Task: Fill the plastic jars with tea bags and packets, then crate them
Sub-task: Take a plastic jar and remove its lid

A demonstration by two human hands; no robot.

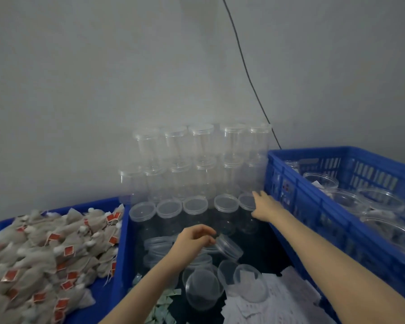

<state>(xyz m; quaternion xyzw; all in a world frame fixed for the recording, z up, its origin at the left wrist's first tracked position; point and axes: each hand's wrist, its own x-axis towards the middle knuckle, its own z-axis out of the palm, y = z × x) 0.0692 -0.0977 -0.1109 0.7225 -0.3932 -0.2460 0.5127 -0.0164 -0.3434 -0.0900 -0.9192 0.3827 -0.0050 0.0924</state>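
Head view: my left hand (194, 239) pinches a clear lid (228, 246) over the open jars (204, 284); right hand (263, 206) reaches, fingers spread, touching, I think, a stacked capped jar (248, 202) beside the blue crate (313, 206). Risk: nudging it topples the stack.

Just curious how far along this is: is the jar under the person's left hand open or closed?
Open. The left hand pinches the clear lid, tilted and lifted off the jar.
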